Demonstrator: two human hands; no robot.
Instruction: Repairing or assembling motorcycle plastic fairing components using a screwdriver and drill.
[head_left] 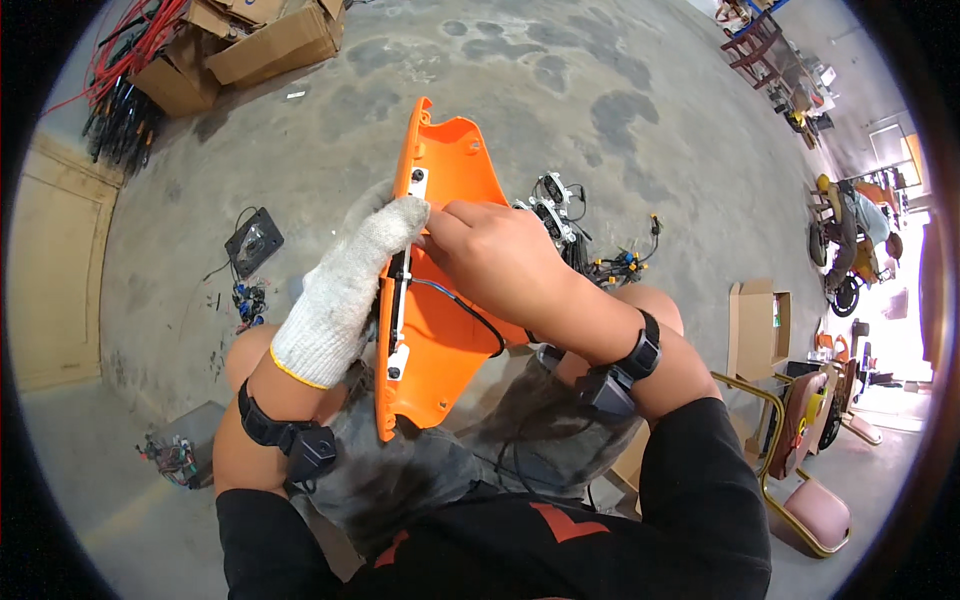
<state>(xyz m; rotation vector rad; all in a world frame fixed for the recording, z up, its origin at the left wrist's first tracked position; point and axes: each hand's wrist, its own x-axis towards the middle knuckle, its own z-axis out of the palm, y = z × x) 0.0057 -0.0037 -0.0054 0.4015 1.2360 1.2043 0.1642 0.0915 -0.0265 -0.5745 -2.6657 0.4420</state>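
Note:
Over my lap an orange plastic shell panel [445, 350] is held up lengthwise, its hollow inner side facing right. My left hand [372, 250], in a white knit glove with a yellow hem, grips its left edge around the middle. Along that edge run a dark strip and white brackets [398, 362] with dark screws. My bare right hand [490, 250] is closed at the same edge, its fingertips pinched together beside the gloved thumb. What they hold is hidden. A black cable [470, 312] loops across the inside of the panel below my right hand.
Lamp-like parts with cables [552, 210] and a wire bundle [622, 265] lie on the concrete floor beyond my right knee. A black plate [255, 242] lies to the left. Cardboard boxes [275, 45] stand far left, and a chair [815, 510] stands at the right.

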